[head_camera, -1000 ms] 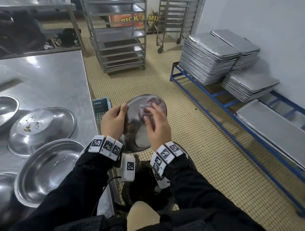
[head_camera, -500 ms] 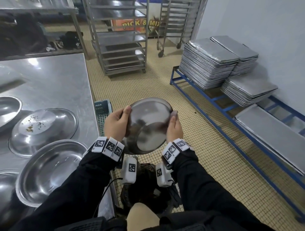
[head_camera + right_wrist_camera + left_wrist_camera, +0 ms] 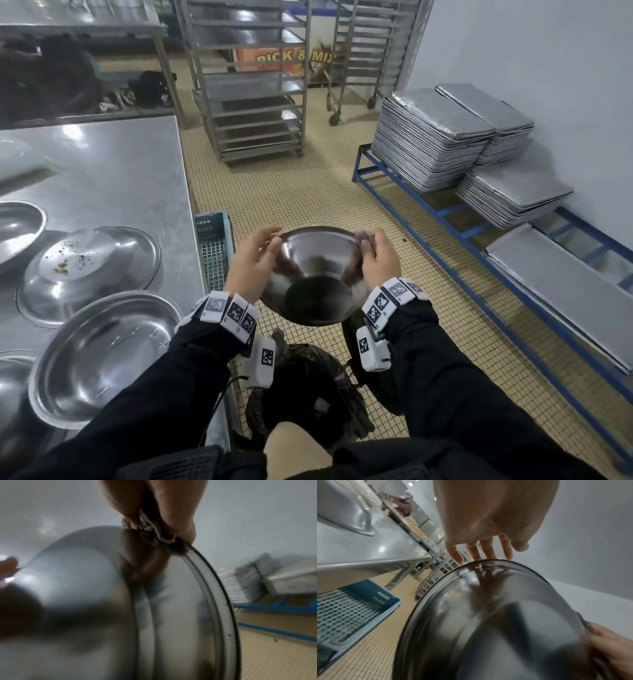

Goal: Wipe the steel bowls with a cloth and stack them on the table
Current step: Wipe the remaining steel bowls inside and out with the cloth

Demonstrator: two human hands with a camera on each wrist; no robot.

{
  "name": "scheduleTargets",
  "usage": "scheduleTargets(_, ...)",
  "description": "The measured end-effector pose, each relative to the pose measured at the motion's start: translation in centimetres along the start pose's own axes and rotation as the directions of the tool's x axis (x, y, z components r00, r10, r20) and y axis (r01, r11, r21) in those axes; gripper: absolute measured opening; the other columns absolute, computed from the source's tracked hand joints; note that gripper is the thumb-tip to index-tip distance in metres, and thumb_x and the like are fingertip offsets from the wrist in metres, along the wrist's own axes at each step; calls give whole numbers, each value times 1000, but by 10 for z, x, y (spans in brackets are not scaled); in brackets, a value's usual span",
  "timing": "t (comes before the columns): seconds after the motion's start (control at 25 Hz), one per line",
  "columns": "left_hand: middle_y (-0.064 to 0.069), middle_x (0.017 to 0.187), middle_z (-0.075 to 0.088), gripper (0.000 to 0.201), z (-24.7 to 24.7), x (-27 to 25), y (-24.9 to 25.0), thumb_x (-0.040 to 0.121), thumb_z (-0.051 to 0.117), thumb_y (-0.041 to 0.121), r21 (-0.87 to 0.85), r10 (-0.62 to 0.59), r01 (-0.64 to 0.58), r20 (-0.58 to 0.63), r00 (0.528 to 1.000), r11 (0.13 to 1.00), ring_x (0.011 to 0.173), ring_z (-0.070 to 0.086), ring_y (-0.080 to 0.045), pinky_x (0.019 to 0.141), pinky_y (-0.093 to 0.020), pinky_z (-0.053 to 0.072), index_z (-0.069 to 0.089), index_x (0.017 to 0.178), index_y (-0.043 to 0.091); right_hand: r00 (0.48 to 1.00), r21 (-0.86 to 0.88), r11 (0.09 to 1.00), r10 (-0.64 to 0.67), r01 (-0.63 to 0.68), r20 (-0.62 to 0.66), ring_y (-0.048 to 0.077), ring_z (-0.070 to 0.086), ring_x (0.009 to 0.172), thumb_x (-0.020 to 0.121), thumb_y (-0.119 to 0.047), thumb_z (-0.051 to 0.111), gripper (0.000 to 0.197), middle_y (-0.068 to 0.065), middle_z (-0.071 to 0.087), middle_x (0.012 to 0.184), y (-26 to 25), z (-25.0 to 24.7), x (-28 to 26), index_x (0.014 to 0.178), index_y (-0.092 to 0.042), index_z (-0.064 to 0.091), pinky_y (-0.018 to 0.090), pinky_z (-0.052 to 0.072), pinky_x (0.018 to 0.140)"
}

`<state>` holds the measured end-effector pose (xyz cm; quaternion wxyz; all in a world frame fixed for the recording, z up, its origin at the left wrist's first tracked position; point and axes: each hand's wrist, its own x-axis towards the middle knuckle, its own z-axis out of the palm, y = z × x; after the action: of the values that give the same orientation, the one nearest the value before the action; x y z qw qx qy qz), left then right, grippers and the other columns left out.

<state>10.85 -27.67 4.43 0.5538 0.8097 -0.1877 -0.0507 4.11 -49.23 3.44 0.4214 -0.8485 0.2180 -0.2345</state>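
Observation:
I hold one steel bowl (image 3: pixel 308 274) between both hands, above the floor just off the table's right edge. Its mouth points away from me and its flat base faces me. My left hand (image 3: pixel 257 260) is at the left rim, fingertips hooked over the edge. The left wrist view shows these fingers (image 3: pixel 488 550) reaching past the bowl (image 3: pixel 505 615) rim. My right hand (image 3: pixel 376 260) pinches a small greyish cloth (image 3: pixel 363 238) against the right rim. In the right wrist view the cloth (image 3: pixel 147 528) sits bunched between fingers and bowl (image 3: pixel 102 588).
The steel table (image 3: pixel 120 171) at the left carries an upright bowl (image 3: pixel 99 356), an upturned bowl with crumbs (image 3: pixel 89 270) and another (image 3: pixel 17 229). A blue crate (image 3: pixel 214 250) and a black bin bag (image 3: pixel 301 387) stand below. A blue rack holds stacked trays (image 3: pixel 428 137) at right.
A second ago my right hand rubbed the cloth inside the bowl. It has since moved to the right rim, and the bowl has tipped so its base faces me.

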Motion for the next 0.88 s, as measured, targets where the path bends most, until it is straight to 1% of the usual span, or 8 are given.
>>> scheduleTargets(0.04,8,115,61,31,4,0,5,97,50,27,59,55,-57,32,998,997,103,57,-10,92,-33,50,55,128,23,997,-49,997,-62,64,45,10,53,90,97,-16,46,12,-1,57,99,-3,0,1,100,-9,56,9,37,69)
scheduleTargets(0.12,10,107,62,33,10,1,12,95,54,30,195,113,-130,97,989,972,98,59,-8,87,-26,48,57,127,24,973,-122,971,-188,205,135,10,51,88,96,-14,47,11,-2,55,96,-12,3,-1,96,-9,57,11,35,70)
scheduleTargets(0.28,1,80,67,21,12,1,7,93,59,33,305,130,-143,63,990,942,76,61,-18,73,-36,52,69,93,14,918,-106,927,-331,359,221,13,52,88,96,-16,48,12,1,57,94,-19,13,-5,96,-9,58,26,45,79)
scheduleTargets(0.44,0,68,61,26,9,-2,-6,95,55,33,319,71,-69,4,997,945,68,58,-21,67,-40,50,64,80,14,951,-76,954,-280,291,127,11,51,93,96,-21,49,26,5,60,108,-18,17,-14,119,-11,52,23,43,79)
scheduleTargets(0.56,-2,68,61,28,12,-3,-5,98,50,34,240,2,9,-42,999,971,69,60,-26,65,-39,50,63,82,13,969,-20,969,-247,247,-5,11,49,102,92,-23,56,33,9,52,118,-19,32,-39,120,-8,49,18,45,79)
scheduleTargets(0.64,-7,68,62,31,14,-2,0,99,49,32,170,-6,19,-76,997,985,68,60,-29,65,-43,50,63,81,11,941,-40,942,-336,334,-46,11,42,115,91,-30,54,33,10,46,125,-20,47,-58,116,-8,54,29,46,95)
scheduleTargets(0.72,-8,67,62,33,16,-2,6,99,48,31,152,27,-11,-103,994,988,66,59,-29,66,-46,51,61,78,9,908,-136,902,-418,411,-31,17,39,126,96,-36,42,40,9,45,130,-22,55,-66,124,-11,54,40,41,104)
scheduleTargets(0.88,-8,63,59,33,16,-3,13,99,48,33,137,69,-52,-121,990,989,60,55,-28,59,-44,47,59,75,12,922,-227,905,-382,359,-68,23,40,128,99,-37,30,46,7,46,135,-34,48,-45,132,-12,49,45,39,104)
